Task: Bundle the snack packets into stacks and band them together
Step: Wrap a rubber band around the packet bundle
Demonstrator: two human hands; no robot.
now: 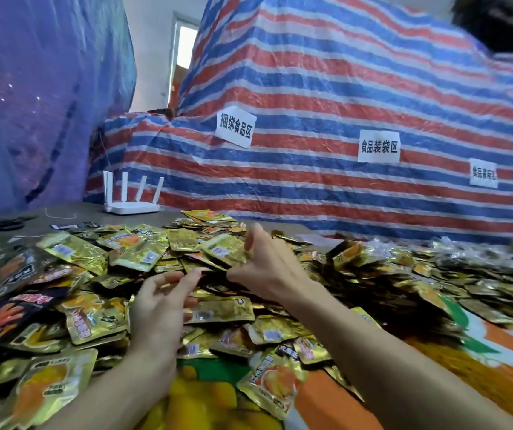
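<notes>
"Where are the snack packets?"

"Heaped on the surface in front of the router. One tilted packet lies beside the right hand, which is nearer."

"Fingers?"

"Left hand: spread, holding nothing. Right: blurred, so I can't tell whether they pinch it."

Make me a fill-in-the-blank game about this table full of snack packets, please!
1. The white router at the back of the table has ___ antennas.
2. Most of the packets in the pile are ___ coloured.
3. The big sheet hanging behind the table has red, white and ___ stripes.

Missing words: four; gold; blue.
</notes>
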